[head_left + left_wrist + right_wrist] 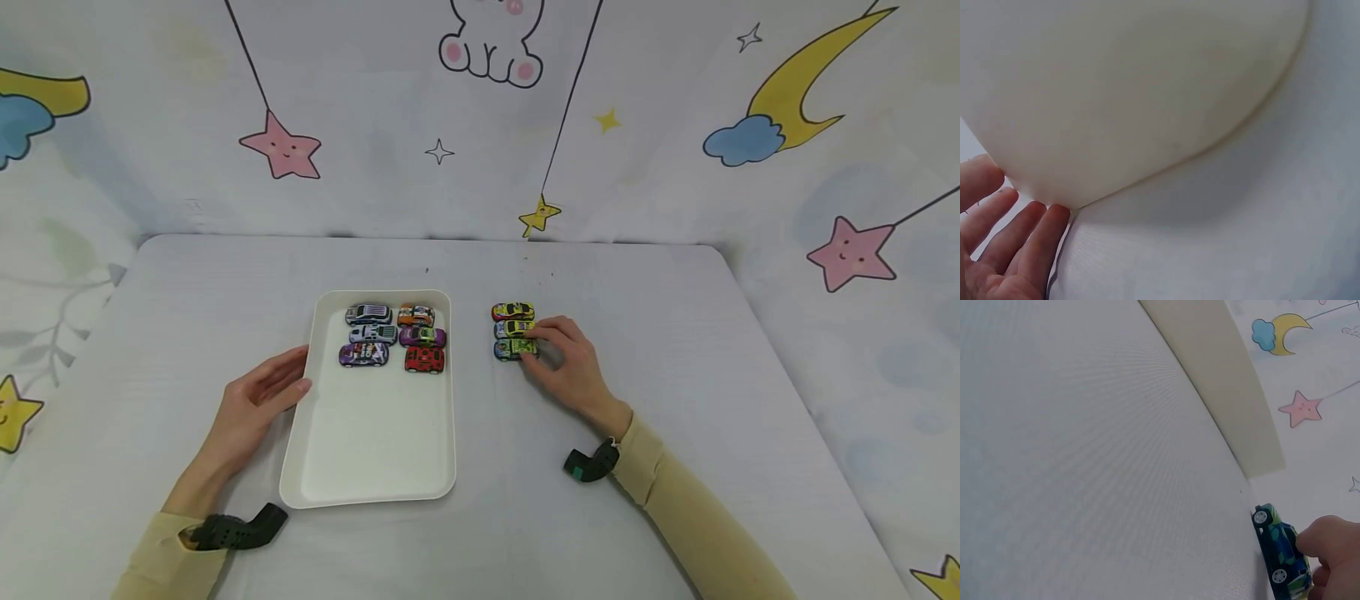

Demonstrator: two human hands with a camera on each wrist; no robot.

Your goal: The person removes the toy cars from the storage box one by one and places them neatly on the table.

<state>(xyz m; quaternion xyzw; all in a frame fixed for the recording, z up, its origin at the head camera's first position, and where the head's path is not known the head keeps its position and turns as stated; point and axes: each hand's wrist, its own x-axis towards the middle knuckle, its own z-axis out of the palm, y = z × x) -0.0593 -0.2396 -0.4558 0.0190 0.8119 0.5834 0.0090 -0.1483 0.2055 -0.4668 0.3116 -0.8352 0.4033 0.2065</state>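
A white tray [375,442] holds several toy cars in two columns at its far end, among them a red car [424,360] and a purple-and-white car [363,355]. My left hand [251,408] touches the tray's left edge, fingers loosely extended; the left wrist view shows the fingertips [1057,215] against the tray's side. Right of the tray, three toy cars stand in a column. My right hand [566,367] pinches the nearest, a green-and-blue toy car [510,349], its thumb [1316,540] against the side. Beyond it are a yellow car [512,329] and a yellow-and-red car [513,311].
A white cloth covers the table [637,317], whose far edge meets a backdrop [360,192] printed with stars and moons. Each wrist wears a black camera mount, one on the left [236,529] and one on the right [592,461].
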